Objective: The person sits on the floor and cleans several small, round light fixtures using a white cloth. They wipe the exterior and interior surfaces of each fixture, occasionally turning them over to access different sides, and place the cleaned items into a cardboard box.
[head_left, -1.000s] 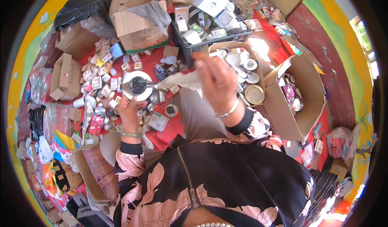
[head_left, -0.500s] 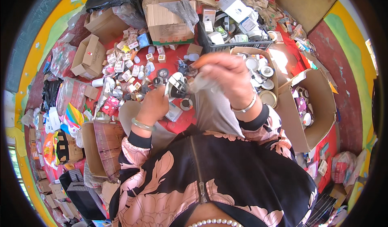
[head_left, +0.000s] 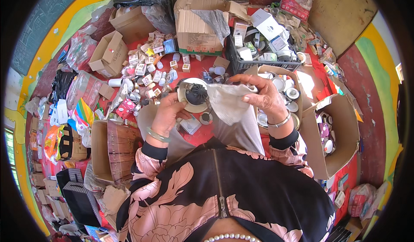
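Out in front of my lap, my left hand (head_left: 167, 116) grips the near left rim of a round white light fitting (head_left: 194, 103) with a dark, finned centre. To its right, my right hand (head_left: 267, 97) pinches the upper edge of a thin white sheet (head_left: 228, 102) between thumb and fingers. It hangs limp, its left edge against or just in front of the fitting; I cannot tell whether it is cloth or soft wrapping. Below the fitting, a small white box (head_left: 190, 125) and a ring-shaped piece (head_left: 206, 118) lie on the red floor covering.
Small boxes and bottles (head_left: 148, 69) are heaped ahead on the left. A black crate (head_left: 267, 63) of mixed goods stands ahead on the right, with a carton (head_left: 297, 82) of round white parts before it. An open carton (head_left: 345, 125) is at my right, another (head_left: 101, 151) at my left.
My right hand has moved right and now spreads the white sheet, which was a blur before. The fitting in my left hand has turned, its dark centre facing up more. The whole view has shifted slightly.
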### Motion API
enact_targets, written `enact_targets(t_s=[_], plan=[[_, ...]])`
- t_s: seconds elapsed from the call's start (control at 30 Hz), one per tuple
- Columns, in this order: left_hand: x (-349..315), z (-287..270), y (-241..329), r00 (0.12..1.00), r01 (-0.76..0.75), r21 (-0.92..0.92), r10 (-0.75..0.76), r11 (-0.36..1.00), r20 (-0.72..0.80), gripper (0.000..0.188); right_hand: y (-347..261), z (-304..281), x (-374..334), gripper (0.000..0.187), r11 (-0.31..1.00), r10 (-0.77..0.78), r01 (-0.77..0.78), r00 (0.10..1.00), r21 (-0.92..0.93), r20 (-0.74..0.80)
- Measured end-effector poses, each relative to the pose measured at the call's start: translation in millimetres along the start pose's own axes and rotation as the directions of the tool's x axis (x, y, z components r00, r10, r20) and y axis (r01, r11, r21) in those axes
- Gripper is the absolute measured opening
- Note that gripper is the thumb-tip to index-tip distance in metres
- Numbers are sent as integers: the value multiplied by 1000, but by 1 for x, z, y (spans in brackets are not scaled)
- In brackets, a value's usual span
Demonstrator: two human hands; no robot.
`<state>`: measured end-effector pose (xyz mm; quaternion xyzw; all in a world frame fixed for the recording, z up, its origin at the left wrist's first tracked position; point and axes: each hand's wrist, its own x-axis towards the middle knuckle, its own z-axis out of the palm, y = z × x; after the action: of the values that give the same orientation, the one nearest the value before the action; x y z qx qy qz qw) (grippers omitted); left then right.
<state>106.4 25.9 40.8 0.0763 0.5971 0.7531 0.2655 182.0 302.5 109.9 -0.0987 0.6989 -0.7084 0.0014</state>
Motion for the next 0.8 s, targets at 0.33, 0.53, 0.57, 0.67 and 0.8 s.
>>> enact_targets(t_s=[0.33, 0.53, 0.57, 0.67, 0.8], plan=[[-6, 8, -16, 999, -2, 319, -9, 948, 32, 20, -4, 13, 13, 20, 924, -168, 141, 985, -356, -45], [-8, 1, -17, 998, -51, 259, 61, 965, -32, 17, 1, 3, 4, 34, 959, -154, 206, 956, -197, 250], [-8, -2, -13, 997, -51, 210, 62, 976, -46, 16, 0, 2, 3, 36, 948, -156, 223, 948, -229, 278], [-8, -9, -12, 995, -63, 92, 70, 994, -75, 17, 5, 5, 0, 39, 943, -269, 295, 948, -152, 171], [-10, -12, -13, 995, -66, 24, 68, 998, -71, 18, 12, -3, -3, 31, 960, -278, 280, 952, 8, 130]])
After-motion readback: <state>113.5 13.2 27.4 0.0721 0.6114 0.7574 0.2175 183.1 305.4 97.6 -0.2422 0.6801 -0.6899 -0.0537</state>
